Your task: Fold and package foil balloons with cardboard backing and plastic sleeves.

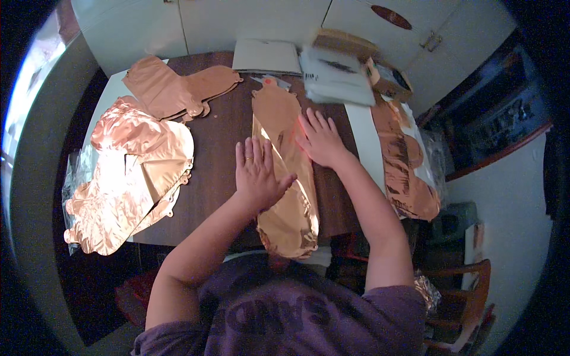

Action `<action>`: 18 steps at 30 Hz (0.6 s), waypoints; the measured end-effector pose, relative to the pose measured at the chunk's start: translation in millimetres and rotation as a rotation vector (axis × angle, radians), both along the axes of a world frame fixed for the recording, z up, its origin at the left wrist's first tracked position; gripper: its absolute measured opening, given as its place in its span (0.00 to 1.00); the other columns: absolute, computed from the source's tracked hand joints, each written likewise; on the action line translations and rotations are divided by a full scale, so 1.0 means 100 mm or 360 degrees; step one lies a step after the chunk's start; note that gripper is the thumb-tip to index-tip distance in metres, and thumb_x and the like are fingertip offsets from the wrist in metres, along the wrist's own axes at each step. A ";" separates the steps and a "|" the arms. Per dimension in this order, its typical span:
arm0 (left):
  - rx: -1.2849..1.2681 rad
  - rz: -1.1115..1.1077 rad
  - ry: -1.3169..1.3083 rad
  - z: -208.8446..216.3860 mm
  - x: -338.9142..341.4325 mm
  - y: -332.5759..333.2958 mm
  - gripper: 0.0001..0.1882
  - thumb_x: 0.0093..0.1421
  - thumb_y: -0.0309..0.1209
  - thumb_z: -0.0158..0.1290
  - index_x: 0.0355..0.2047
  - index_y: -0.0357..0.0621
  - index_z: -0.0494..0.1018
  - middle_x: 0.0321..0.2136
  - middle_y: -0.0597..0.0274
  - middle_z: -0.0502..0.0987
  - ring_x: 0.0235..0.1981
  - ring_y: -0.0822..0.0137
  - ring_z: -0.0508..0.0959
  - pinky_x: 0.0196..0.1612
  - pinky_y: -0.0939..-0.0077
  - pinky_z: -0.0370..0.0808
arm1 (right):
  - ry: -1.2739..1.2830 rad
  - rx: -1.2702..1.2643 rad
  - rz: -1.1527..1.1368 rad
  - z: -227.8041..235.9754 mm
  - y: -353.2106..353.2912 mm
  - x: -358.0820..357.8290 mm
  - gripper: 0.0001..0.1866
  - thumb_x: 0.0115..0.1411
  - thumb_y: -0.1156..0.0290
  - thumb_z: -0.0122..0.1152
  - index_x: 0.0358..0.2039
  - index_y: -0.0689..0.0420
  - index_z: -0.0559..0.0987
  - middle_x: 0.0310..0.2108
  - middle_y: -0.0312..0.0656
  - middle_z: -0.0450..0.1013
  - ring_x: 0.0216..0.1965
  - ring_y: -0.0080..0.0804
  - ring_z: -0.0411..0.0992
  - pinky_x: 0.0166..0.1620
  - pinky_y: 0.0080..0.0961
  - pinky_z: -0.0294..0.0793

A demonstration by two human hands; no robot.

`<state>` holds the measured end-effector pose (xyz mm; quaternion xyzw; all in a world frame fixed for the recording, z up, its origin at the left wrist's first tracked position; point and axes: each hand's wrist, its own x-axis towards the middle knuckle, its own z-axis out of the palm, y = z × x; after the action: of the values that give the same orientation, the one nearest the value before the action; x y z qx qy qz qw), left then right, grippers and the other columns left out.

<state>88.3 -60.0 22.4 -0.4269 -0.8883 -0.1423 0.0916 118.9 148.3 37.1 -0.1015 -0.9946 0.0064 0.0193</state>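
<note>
A long, flat, copper-coloured foil balloon (278, 110) lies lengthwise down the middle of the table, its near end reaching over the front edge. My left hand (258, 172) lies flat on its left side, fingers straight and thumb out, with a ring on one finger. Farther up, at its right edge, my right hand (322, 139) rests palm down with the fingers spread. Neither hand grips anything. A reddish glow shows along the right hand's thumb side. A small clear piece of film (282, 82) sits by the balloon's far end.
Crumpled shiny foil balloons (119, 190) and folded ones (178, 89) lie at the left. More foil (404, 172) lies at the right. Behind stand a white flat box (267, 56), a stack of plastic-wrapped packs (335, 77) and a small open carton (392, 83). A wooden chair (475, 276) stands lower right.
</note>
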 end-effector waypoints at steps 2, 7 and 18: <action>0.0026 0.0016 0.0037 -0.05 -0.01 -0.02 0.50 0.54 0.64 0.38 0.58 0.26 0.51 0.58 0.31 0.54 0.61 0.38 0.52 0.62 0.43 0.38 | 0.0009 0.0136 0.0135 -0.05 -0.12 0.22 0.33 0.61 0.52 0.43 0.62 0.57 0.53 0.64 0.53 0.45 0.65 0.51 0.44 0.63 0.50 0.42; -0.0015 0.0027 0.0085 -0.04 -0.02 -0.01 0.49 0.54 0.64 0.38 0.58 0.27 0.51 0.58 0.32 0.55 0.61 0.39 0.52 0.62 0.44 0.38 | -0.0111 -0.0001 0.0281 0.05 -0.56 1.01 0.38 0.59 0.49 0.46 0.62 0.61 0.51 0.64 0.53 0.44 0.65 0.52 0.43 0.63 0.52 0.41; 0.0020 0.0042 0.0069 -0.05 -0.02 -0.01 0.48 0.54 0.62 0.39 0.58 0.27 0.53 0.58 0.32 0.55 0.61 0.41 0.54 0.63 0.44 0.38 | -0.0266 -0.0395 0.0382 0.28 -0.81 1.76 0.33 0.61 0.56 0.45 0.61 0.61 0.55 0.64 0.50 0.47 0.65 0.47 0.44 0.64 0.47 0.40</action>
<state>86.1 -61.0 17.8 -0.4175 -0.8908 -0.1374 0.1154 295.0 66.8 64.8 0.0159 -0.9893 0.1228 -0.0768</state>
